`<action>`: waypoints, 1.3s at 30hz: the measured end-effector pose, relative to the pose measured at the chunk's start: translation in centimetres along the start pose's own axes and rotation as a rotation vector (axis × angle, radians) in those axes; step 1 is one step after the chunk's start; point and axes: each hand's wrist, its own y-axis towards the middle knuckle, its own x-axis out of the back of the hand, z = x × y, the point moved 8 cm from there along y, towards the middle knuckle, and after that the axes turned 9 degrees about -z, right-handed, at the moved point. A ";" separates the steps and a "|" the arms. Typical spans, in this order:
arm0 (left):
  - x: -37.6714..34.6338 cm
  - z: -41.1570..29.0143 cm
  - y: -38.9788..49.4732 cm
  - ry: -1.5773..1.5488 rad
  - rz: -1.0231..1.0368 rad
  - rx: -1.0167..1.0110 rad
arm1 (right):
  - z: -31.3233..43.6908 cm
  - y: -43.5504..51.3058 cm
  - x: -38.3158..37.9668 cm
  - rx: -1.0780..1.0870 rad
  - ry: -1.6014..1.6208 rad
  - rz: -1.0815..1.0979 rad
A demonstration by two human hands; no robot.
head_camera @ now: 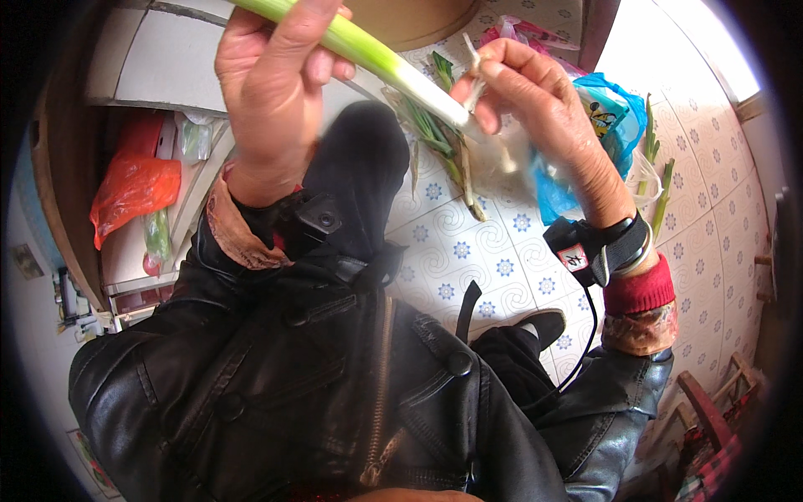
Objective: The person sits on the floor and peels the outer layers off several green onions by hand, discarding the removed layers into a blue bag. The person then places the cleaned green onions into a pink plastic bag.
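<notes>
A thick leek or large scallion (370, 53) slants across the upper middle, green at the left and white toward its lower right end. My left hand (276, 88) grips its green part. At the white root end, my right hand (533, 94) pinches a pale, limp strip (475, 78) between thumb and fingers. Whether this strip is still joined to the stalk I cannot tell. Below, several green leaves and stalks (439, 141) lie on the tiled floor, partly hidden by the stalk and my right hand.
A blue plastic bag (618, 122) sits on the patterned tile floor (461, 251), with green stalks (662, 194) beside it. Behind is a pink bag (527, 31). At left, an orange-red plastic bag (135, 191) rests in a cabinet. A wooden stool (706, 408) stands at lower right.
</notes>
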 end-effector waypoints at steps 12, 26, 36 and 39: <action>4.3 -4.0 2.7 -0.157 -0.076 -0.101 | -0.6 -3.1 11.1 0.149 -1.258 -0.087; 6.2 -5.4 3.0 -0.164 -0.172 -0.111 | -14.4 -6.5 17.3 -0.409 -1.870 0.306; 3.8 -3.9 2.4 -0.104 -0.142 -0.071 | 2.5 -1.2 6.6 0.216 -1.073 -0.087; 2.6 -3.6 2.3 -0.125 -0.078 -0.043 | 4.9 -0.7 1.7 0.532 -1.022 -0.074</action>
